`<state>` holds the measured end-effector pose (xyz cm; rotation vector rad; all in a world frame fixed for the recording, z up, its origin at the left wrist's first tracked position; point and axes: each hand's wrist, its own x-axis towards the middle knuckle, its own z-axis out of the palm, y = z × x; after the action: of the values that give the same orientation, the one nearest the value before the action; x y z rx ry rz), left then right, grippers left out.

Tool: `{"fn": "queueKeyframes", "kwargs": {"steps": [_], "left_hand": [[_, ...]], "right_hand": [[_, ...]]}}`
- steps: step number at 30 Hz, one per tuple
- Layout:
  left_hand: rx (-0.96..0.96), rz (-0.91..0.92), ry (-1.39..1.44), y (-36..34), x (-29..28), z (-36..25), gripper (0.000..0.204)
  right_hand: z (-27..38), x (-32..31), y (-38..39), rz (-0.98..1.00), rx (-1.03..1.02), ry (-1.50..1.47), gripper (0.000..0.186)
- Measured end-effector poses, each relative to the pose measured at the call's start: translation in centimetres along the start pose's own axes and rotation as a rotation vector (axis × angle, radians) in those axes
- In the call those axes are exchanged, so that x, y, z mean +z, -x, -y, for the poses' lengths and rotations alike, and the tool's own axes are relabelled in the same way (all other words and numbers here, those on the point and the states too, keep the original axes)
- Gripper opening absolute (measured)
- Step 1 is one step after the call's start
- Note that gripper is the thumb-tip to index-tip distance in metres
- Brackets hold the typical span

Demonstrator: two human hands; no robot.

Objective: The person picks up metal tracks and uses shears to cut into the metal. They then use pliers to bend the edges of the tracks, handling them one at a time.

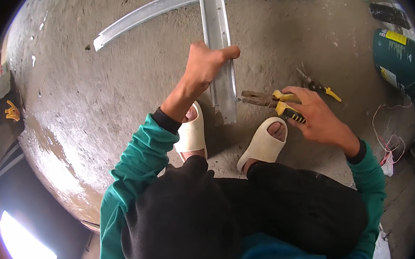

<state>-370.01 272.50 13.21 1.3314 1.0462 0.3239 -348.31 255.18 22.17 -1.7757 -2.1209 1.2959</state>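
Note:
My left hand [205,69] grips an upright-running galvanized metal channel [223,104] lying lengthwise before me, its fingers wrapped over the rails. This channel crosses another metal strip [144,12] on the concrete floor. Just right of the channel's near end, my right hand [313,111] is closed on yellow-handled pliers [258,97], whose rusty jaws point left at the channel's edge. A second yellow-handled cutting tool [321,85] lies on the floor beyond my right hand.
My feet in cream slides [262,144] flank the channel's near end. A green container [397,66] lies at the right, with dark items behind it and tangled thin wires [389,142] nearer me. A small yellow object [12,111] is at the far left.

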Motion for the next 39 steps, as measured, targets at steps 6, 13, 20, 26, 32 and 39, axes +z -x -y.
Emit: {"fn": "queueKeyframes", "kwargs": {"steps": [6,13,20,26,32,39], "left_hand": [[-0.055,-0.039,-0.037,0.1,0.0,-0.3,0.033],[-0.196,-0.094,0.006,0.4,0.7,-1.1,0.037],[-0.190,-0.098,-0.038,0.1,1.0,-1.0,0.038],[-0.154,-0.075,-0.044,-0.3,1.2,-0.2,0.040],[-0.236,-0.026,0.169,0.4,0.0,-1.1,0.032],[-0.301,0.170,0.661,0.6,-0.3,-1.9,0.034]], "right_hand": [[0.5,-1.5,-0.5,0.107,0.021,0.044,0.036],[0.9,-0.8,-0.4,0.095,0.025,0.101,0.038],[1.8,-1.0,-0.6,0.149,0.103,0.074,0.041],[1.7,-0.6,-0.4,0.176,0.178,0.118,0.035],[0.0,-0.3,-1.5,0.203,0.078,0.008,0.020],[-1.7,2.5,-2.3,0.435,-0.083,-0.879,0.029]]}}
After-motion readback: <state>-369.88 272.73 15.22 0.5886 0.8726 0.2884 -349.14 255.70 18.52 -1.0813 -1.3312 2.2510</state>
